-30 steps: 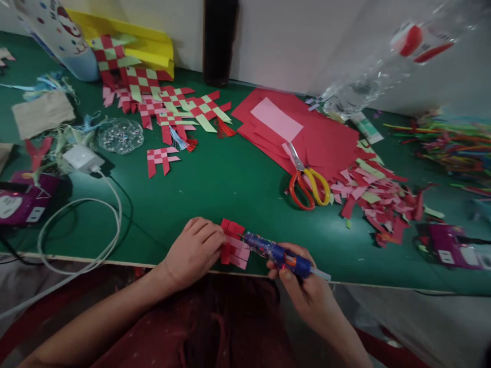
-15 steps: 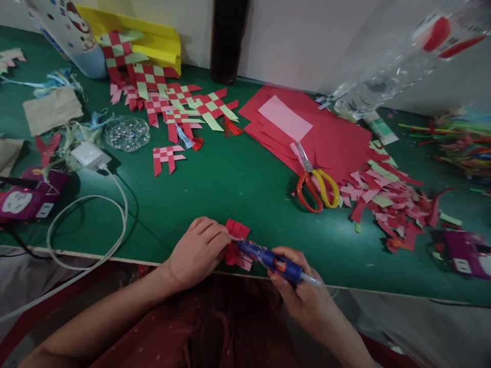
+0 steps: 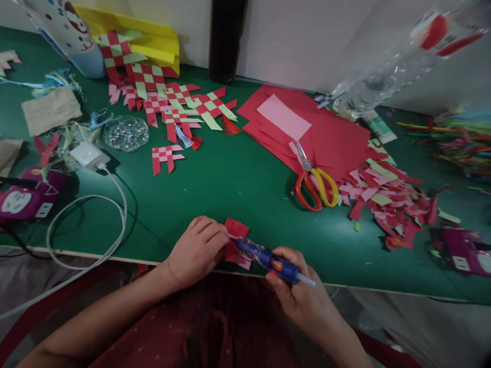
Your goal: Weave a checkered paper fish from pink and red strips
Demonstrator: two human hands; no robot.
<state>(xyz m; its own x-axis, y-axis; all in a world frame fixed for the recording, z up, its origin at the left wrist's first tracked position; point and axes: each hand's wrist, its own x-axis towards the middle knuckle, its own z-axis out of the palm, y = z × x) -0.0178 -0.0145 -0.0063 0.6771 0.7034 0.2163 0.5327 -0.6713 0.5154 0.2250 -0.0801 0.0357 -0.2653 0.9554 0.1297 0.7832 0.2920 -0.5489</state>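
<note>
At the near edge of the green table [image 3: 238,184], my left hand [image 3: 197,250] has its fingers curled down on a small red and pink woven paper piece [image 3: 238,229]. My right hand [image 3: 303,291] grips a blue glue gun [image 3: 268,260] with a clear glue stick poking out of its back end. The gun's tip rests at the paper piece, right by my left fingertips. Most of the woven piece is hidden under the hand and the gun.
Orange and yellow scissors [image 3: 314,186] lie on red paper sheets [image 3: 330,138] beside a heap of paper scraps [image 3: 387,199]. Finished woven pieces [image 3: 172,102] and a dish of googly eyes [image 3: 126,134] sit far left. A white charger and cable [image 3: 90,156] trail off the near edge.
The glue gun's tip has slid left, closer to my left fingertips on the woven piece. The view has shifted slightly; both hands stay at the table's near edge.
</note>
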